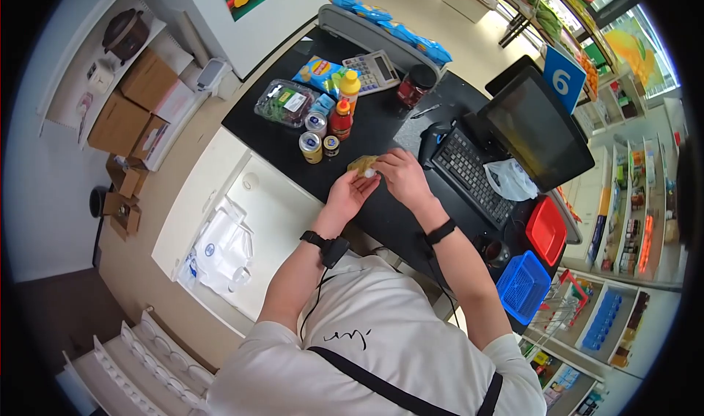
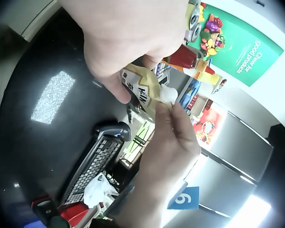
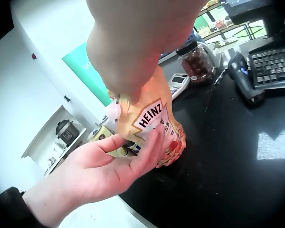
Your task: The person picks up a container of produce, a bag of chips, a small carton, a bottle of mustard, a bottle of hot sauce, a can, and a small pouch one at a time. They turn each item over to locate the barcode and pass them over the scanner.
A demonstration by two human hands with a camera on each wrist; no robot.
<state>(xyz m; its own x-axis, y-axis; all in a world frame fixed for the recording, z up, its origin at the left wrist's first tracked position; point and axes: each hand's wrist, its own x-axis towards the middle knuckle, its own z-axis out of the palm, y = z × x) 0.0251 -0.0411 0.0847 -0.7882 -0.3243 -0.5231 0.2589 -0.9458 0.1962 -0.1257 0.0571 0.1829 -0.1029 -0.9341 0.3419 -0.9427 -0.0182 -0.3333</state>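
A Heinz pouch (image 1: 363, 164) (image 2: 141, 89) (image 3: 154, 116) with a white cap (image 2: 167, 94) (image 3: 113, 110) is held between both hands above the counter's near edge. My left hand (image 1: 355, 194) (image 2: 133, 35) (image 3: 92, 173) grips the pouch's side between thumb and fingers, palm partly upward in the right wrist view. With thumb and forefinger, my right hand (image 1: 403, 178) (image 2: 168, 154) (image 3: 137, 47) pinches the pouch's corner beside the cap. Part of the pouch is hidden behind the fingers.
Left of the pouch on the black counter stand cans (image 1: 310, 147), a red bottle (image 1: 340, 120), a yellow bottle (image 1: 350, 86) and a greens box (image 1: 284, 102). Behind are a calculator (image 1: 372, 71) and a dark jar (image 1: 416, 85). A scanner (image 1: 434, 139), keyboard (image 1: 473, 170) and monitor (image 1: 539, 126) stand right.
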